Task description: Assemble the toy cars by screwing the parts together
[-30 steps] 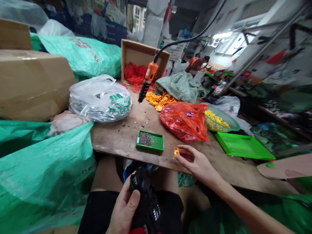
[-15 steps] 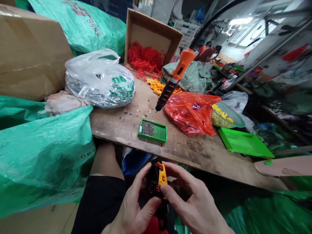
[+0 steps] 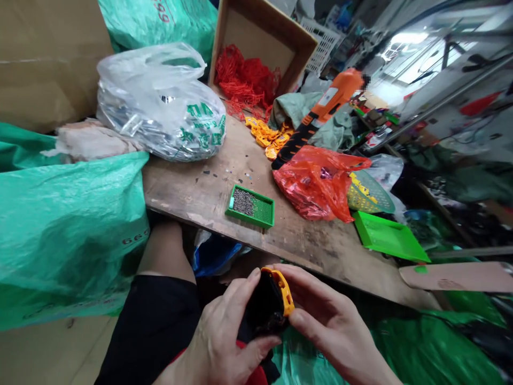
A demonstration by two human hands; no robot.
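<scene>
Below the table's front edge, my left hand (image 3: 228, 326) grips a dark black plastic part (image 3: 262, 305), thumb underneath and fingers along its left side. My right hand (image 3: 328, 315) pinches a curved orange plastic piece (image 3: 285, 291) against the black part's right side. The black part's details are lost in shadow. On the table ahead sits a small green tray (image 3: 264, 213) with many tiny dark screws (image 3: 243, 202) in its left half. An orange and black electric screwdriver (image 3: 320, 115) hangs over the table, tilted, its lower end near a red plastic bag.
A clear bag of shiny parts (image 3: 160, 107) stands at the left of the wooden table (image 3: 192, 192). Orange pieces (image 3: 268, 136) lie behind. To the right are the red bag (image 3: 316, 184), a yellow-green basket (image 3: 371, 195) and a bright green tray (image 3: 390, 238). Green sacks (image 3: 72, 230) crowd the left.
The black part with the orange piece has turned in my hands, showing a broader dark face. The hanging screwdriver has swung right and tilts more. The view has shifted slightly.
</scene>
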